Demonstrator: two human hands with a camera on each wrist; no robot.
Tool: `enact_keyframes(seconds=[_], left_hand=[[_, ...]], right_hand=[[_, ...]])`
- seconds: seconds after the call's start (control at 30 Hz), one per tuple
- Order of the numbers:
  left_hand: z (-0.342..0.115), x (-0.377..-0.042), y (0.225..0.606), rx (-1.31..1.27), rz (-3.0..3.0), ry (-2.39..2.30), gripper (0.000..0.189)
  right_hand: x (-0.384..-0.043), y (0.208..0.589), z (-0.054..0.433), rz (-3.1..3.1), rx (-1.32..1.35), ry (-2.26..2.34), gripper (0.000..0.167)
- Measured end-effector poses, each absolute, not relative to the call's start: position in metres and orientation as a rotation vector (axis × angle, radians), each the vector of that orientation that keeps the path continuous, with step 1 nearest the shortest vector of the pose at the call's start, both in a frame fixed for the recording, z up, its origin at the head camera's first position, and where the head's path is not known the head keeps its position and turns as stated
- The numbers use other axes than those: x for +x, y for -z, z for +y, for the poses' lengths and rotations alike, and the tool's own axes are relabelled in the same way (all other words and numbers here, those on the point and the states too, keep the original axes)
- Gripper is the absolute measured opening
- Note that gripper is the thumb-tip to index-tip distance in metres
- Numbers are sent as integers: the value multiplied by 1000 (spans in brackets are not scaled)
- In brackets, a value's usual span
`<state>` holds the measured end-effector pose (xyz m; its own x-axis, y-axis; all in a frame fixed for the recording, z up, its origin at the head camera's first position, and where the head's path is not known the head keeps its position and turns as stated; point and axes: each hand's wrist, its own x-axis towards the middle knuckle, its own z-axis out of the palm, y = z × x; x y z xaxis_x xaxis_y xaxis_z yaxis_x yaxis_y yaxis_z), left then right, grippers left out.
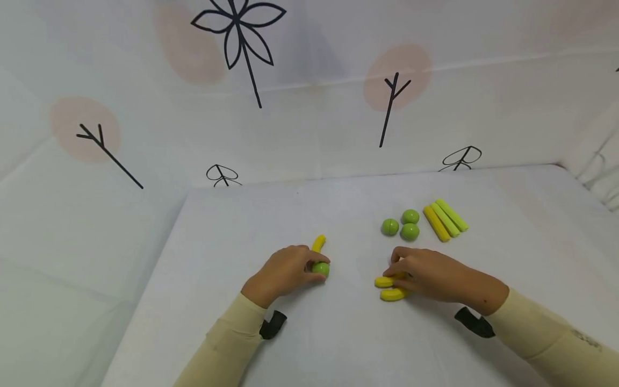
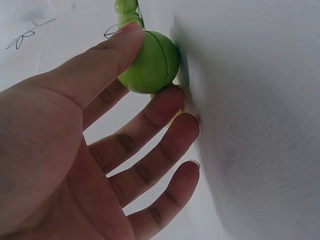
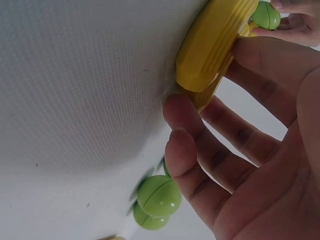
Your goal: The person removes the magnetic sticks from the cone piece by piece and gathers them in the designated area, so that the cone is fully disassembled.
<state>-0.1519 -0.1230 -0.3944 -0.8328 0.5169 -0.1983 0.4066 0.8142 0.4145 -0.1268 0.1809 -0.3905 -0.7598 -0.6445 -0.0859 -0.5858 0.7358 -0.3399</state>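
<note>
My left hand (image 1: 285, 274) pinches a green ball (image 2: 155, 62) with a seam line around it, thumb on one side and fingertips on the other, low over the white cloth. Just beyond that hand lies a yellow curved banana-shaped piece (image 1: 318, 243). To the right, my right hand (image 1: 430, 274) has its thumb and index finger around a yellow banana-shaped piece (image 1: 384, 282), partly hidden by the fingers. A second yellow banana-shaped piece (image 1: 394, 294) lies alongside it, nearer to me. In the right wrist view a yellow ridged piece (image 3: 210, 50) shows against the thumb.
Beyond my right hand, several green balls sit in a cluster, one of them a seamed green ball (image 1: 390, 227). Beside them lie three sticks, a yellow stick (image 1: 437, 223) and two yellow-green sticks (image 1: 450, 216). A patterned white cloth backdrop (image 1: 309, 129) rises behind the table.
</note>
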Motion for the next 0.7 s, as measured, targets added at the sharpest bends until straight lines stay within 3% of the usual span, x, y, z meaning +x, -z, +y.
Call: enact_keyframes(seconds=[0.43, 0.7], left_hand=[[-112, -147, 402, 842, 2794, -442, 38], [-105, -143, 405, 894, 2838, -363, 50]], right_hand=[[-125, 391, 168, 2836, -823, 610, 19], [-124, 390, 139, 2844, -757, 691, 16]])
